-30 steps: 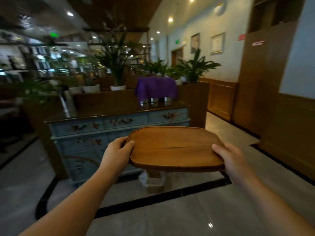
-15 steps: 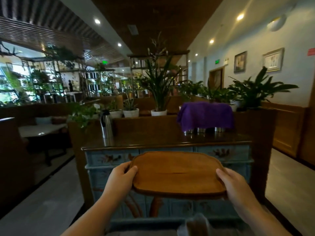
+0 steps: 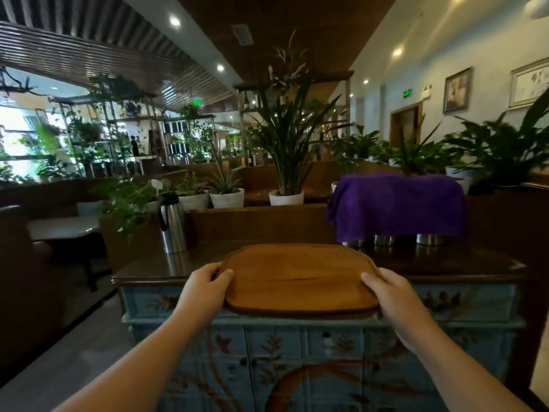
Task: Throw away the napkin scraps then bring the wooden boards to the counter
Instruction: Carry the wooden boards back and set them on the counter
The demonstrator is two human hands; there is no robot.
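I hold a rounded wooden board [image 3: 300, 278] flat in front of me, at the level of the counter's front edge. My left hand [image 3: 205, 288] grips its left end, thumb on top. My right hand [image 3: 392, 295] grips its right end the same way. The board's far half hangs over the dark top of the counter [image 3: 445, 264], a painted blue cabinet with drawers. Whether a second board lies under the top one I cannot tell. No napkin scraps are in view.
On the countertop a steel thermos jug [image 3: 171, 223] stands at the left, and a purple cloth [image 3: 396, 203] covers several metal cups at the right. Potted plants [image 3: 285, 162] line the wooden partition behind. A table [image 3: 62, 227] and seats lie to the left.
I have walked up to the blue cabinet; it fills the lower view now. The board, held the same way, has come level with the countertop and reaches over its front edge.
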